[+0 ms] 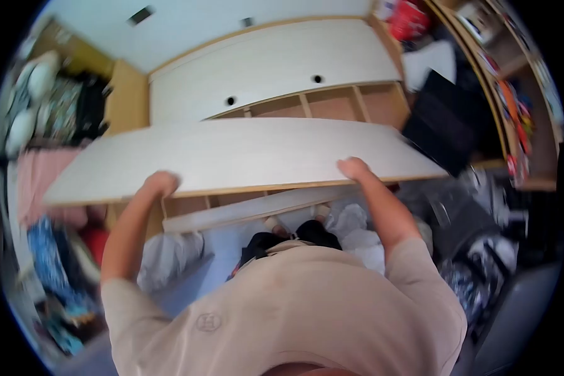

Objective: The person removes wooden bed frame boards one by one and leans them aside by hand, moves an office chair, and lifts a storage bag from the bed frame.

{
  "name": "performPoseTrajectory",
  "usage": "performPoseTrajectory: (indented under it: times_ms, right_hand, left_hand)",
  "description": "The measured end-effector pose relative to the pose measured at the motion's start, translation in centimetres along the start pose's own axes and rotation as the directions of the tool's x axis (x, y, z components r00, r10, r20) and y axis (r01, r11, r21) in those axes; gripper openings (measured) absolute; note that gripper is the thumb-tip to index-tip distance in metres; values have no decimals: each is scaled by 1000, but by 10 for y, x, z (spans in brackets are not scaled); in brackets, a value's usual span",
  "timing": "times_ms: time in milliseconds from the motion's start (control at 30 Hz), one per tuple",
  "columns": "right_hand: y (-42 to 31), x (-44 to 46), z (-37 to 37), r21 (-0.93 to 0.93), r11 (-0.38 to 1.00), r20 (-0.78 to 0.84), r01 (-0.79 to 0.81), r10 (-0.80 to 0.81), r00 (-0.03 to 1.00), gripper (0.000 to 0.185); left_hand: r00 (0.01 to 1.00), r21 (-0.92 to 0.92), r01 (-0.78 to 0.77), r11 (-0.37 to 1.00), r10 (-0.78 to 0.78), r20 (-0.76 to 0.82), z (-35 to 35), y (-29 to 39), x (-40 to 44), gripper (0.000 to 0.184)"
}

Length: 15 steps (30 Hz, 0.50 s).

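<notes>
White panel (250,153): we had it raised over the wooden frame (361,103), its near side towards us and dividers showing beyond and below it.
Left hand (163,183): its fingers were clamped on the near edge, left of centre, slightly blurred.
Right hand (355,168): its fingers were clamped on the same edge, right of centre.
Black flat object (448,122): it lay at the panel's right end; we judged that the corner could catch there and twist the panel.
Pink cloth (44,178): it hung by the left end, where it could get trapped.
Feet (276,224): ours were just beyond the bulky bags; a slipping grip could drop the edge onto them or pinch our fingers against the frame.
</notes>
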State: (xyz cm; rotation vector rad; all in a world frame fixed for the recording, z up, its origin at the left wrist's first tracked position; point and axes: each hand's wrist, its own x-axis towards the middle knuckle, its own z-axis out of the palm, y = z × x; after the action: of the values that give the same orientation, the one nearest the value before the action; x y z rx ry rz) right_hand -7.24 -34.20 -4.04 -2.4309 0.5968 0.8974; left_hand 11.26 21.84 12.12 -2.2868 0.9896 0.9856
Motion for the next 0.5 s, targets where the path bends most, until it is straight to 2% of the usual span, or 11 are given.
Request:
performPoseTrajectory:
  times_ms: [33, 100, 133, 167, 233, 267, 333, 433, 467, 500]
  right_hand:
    - [12, 12, 12, -17, 1000, -64, 17, -18, 998, 62]
    - [-4, -12, 4, -59, 998, -178, -9, -2, 984, 62]
    - [-6, -16, 2, -87, 996, -190, -22, 5, 982, 60]
    - [-1, -9, 8, -166, 986, -207, -19, -16, 978, 56]
    - [-34, -57, -12, -97, 995, -256, -19, -6, 967, 48]
    - [-32, -59, -5, -98, 987, -333, 128, -154, 930, 46]
    - [-24, -60, 6, -126, 909, -467, 398, -408, 784, 44]
    - [-27, -82, 13, -264, 756, -347, 599, -654, 672, 51]
    - [-35, -92, 12, -299, 758, -308, 579, -651, 694, 60]
    - [-37, -92, 15, -321, 754, -306, 573, -655, 691, 59]
  left_hand:
    - [995, -54, 92, 994, -94, -30, -13, 16, -11, 18]
    - [964, -46, 186, 981, -174, 201, -1, 10, 9, 21]
    - [958, -110, 233, 966, -208, 199, -36, 36, -16, 23]
    - [960, -201, 271, 941, -250, 126, -32, 37, -15, 25]
    - [946, -247, 320, 915, -295, 135, -32, 45, -10, 28]
    - [948, -265, 316, 911, -293, 122, -29, 45, -3, 28]
    - [955, -293, 295, 909, -279, 97, -20, 42, 14, 29]
    - [959, -317, 283, 905, -264, 102, -17, 53, 25, 27]
    - [956, -311, 285, 907, -244, 163, -22, 54, 26, 25]
    - [945, -286, 298, 911, -240, 222, -24, 57, 23, 25]
